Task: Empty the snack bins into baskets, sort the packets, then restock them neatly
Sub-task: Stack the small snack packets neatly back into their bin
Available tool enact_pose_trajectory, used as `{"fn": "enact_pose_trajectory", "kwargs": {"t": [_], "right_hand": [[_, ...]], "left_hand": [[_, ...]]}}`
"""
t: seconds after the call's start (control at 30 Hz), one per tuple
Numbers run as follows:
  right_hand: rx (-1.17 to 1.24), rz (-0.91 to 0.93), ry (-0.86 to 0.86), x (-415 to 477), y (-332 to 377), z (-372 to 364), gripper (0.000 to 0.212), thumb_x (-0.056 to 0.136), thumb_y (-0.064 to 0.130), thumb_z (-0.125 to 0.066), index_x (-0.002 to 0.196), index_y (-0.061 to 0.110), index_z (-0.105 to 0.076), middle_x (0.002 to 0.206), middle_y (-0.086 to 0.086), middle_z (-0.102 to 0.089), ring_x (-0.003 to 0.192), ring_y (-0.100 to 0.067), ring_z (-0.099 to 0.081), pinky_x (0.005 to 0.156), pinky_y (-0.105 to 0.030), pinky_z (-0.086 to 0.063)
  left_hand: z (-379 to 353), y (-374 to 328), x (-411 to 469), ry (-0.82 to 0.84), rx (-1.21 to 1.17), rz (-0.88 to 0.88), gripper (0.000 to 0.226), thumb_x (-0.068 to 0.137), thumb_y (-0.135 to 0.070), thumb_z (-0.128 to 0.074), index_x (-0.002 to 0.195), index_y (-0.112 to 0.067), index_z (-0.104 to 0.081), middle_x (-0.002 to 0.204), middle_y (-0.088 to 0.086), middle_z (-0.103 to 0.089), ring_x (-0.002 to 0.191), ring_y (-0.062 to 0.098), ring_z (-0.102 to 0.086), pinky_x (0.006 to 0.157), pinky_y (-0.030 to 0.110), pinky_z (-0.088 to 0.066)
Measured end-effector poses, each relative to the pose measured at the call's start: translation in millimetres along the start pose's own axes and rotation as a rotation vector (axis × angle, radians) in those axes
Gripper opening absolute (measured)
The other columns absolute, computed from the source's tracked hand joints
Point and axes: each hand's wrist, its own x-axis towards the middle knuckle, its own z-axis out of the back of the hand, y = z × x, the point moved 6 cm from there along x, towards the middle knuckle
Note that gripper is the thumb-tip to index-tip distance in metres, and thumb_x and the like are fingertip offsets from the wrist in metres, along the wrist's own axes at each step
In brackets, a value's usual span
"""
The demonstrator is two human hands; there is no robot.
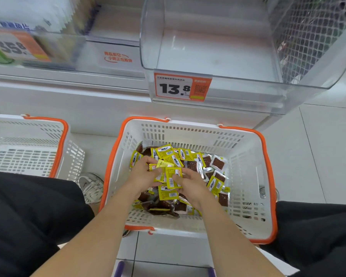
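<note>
A white basket with an orange rim (248,148) stands on the floor in front of me and holds a heap of yellow and brown snack packets (190,160). Both my hands are inside it. My left hand (143,174) holds a small bunch of yellow packets (161,168). My right hand (190,183) pinches a yellow packet (171,177) right beside that bunch. Above the basket a clear plastic snack bin (218,56) sits on the shelf with nothing in it, a 13.8 price tag (181,87) on its front.
A second white basket with an orange rim (28,142) stands at the left, with no packets in it. My knees in black fabric flank the full basket, and a grey shoe (91,185) shows between the baskets. More bins line the shelf at the upper left.
</note>
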Motion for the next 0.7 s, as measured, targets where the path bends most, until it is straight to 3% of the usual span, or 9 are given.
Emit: {"fn": "enact_pose_trajectory", "kwargs": {"t": [0.13,0.2,0.27,0.33,0.4,0.5,0.57,0.63,0.7], "right_hand": [[0.120,-0.106,-0.064,-1.9,3.5,-2.5,0.051,0.083,0.018,-0.088,0.125,0.022,-0.060,0.125,-0.002,-0.069,0.111,-0.022,-0.069,0.083,-0.036,-0.059],[-0.020,-0.071,-0.095,1.8,6.7,5.2,0.048,0.085,0.018,-0.085,0.127,0.020,-0.063,0.124,0.000,-0.066,0.108,-0.018,-0.066,0.077,-0.034,-0.058],[-0.245,0.098,-0.108,0.5,21.2,6.2,0.032,0.090,0.018,-0.079,0.121,0.018,-0.070,0.118,0.000,-0.069,0.098,-0.016,-0.067,0.073,-0.028,-0.055],[-0.464,0.240,-0.132,-0.6,30.2,6.3,0.034,0.090,0.023,-0.077,0.124,0.021,-0.073,0.123,0.000,-0.072,0.104,-0.015,-0.067,0.085,-0.030,-0.056],[-0.544,0.318,-0.145,-5.7,36.6,5.4,0.036,0.089,0.027,-0.078,0.125,0.023,-0.074,0.121,0.006,-0.074,0.103,-0.008,-0.065,0.089,-0.029,-0.052],[-0.449,0.295,-0.141,-6.5,28.6,6.8,0.036,0.091,0.030,-0.080,0.126,0.023,-0.072,0.111,0.013,-0.071,0.098,-0.005,-0.067,0.091,-0.031,-0.056],[-0.250,0.141,-0.082,-6.1,16.1,3.7,0.034,0.096,0.034,-0.076,0.127,0.022,-0.065,0.116,0.000,-0.069,0.093,-0.020,-0.074,0.090,-0.045,-0.063],[-0.054,0.012,0.013,-7.1,7.4,-5.0,0.026,0.102,0.022,-0.068,0.127,0.018,-0.059,0.123,-0.008,-0.067,0.093,-0.027,-0.076,0.086,-0.043,-0.064],[-0.075,0.015,0.017,1.2,7.7,-6.7,0.038,0.098,0.011,-0.069,0.136,0.012,-0.064,0.128,-0.014,-0.069,0.102,-0.028,-0.076,0.081,-0.039,-0.065]], "left_hand": [[-5.3,-5.6,0.5,0.046,0.029,-0.007,0.042,0.086,0.005,-0.078,0.111,-0.024,-0.061,0.124,0.012,-0.066,0.108,0.027,-0.071,0.071,0.040,-0.065],[-8.2,-7.7,0.1,0.084,0.164,-0.008,0.052,0.078,0.006,-0.083,0.109,-0.031,-0.063,0.117,0.009,-0.065,0.099,0.024,-0.069,0.068,0.041,-0.065],[-10.6,-10.9,-0.4,0.108,0.268,-0.009,0.056,0.074,0.006,-0.084,0.108,-0.033,-0.065,0.099,0.010,-0.058,0.076,0.020,-0.064,0.062,0.042,-0.063],[-14.0,-16.7,-1.7,0.135,0.342,-0.015,0.054,0.076,0.005,-0.082,0.112,-0.032,-0.066,0.090,0.008,-0.049,0.063,0.017,-0.058,0.054,0.036,-0.059],[-16.9,-19.8,-2.5,0.166,0.338,0.013,0.049,0.080,0.003,-0.078,0.115,-0.029,-0.065,0.094,0.005,-0.048,0.067,0.018,-0.063,0.063,0.038,-0.063],[-18.6,-18.6,-4.9,0.179,0.203,0.076,0.036,0.088,0.002,-0.070,0.114,-0.023,-0.064,0.117,0.002,-0.055,0.096,0.019,-0.067,0.081,0.046,-0.065],[-19.6,-15.9,-5.1,0.173,0.108,0.075,0.039,0.087,0.009,-0.068,0.115,-0.018,-0.062,0.123,-0.001,-0.056,0.102,0.015,-0.064,0.082,0.044,-0.065],[-20.2,-14.0,-7.4,0.144,0.066,0.054,0.049,0.080,0.015,-0.071,0.114,-0.018,-0.060,0.123,0.000,-0.059,0.102,0.018,-0.068,0.081,0.047,-0.065],[-18.9,-14.9,-8.5,0.077,0.114,-0.005,0.056,0.073,0.013,-0.078,0.111,-0.022,-0.058,0.116,0.004,-0.068,0.096,0.025,-0.073,0.077,0.050,-0.064]]}}
